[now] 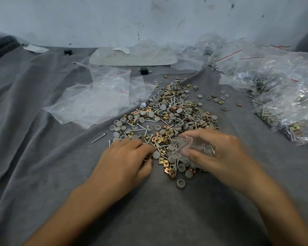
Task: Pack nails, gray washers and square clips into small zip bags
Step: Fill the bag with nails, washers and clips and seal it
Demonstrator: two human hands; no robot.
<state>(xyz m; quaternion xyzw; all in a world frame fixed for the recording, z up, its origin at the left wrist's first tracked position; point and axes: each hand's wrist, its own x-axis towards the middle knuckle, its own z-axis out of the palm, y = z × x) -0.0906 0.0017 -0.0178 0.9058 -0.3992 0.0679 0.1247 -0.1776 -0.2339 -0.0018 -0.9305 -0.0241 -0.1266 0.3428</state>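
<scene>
Your right hand [219,153] pinched a small zip bag [194,148] holding gray washers. Your left hand [126,160] lay curled on the mixed pile [167,118]; grip unclear.

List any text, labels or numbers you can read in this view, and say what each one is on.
No text here can be read.
Flat white bag by the wall: faint reddish marks, too blurred to read.
Empty zip bags: red seal lines only, no print.
Filled bags: no label visible.
Small bag in the right hand: clear, no print visible.
</scene>
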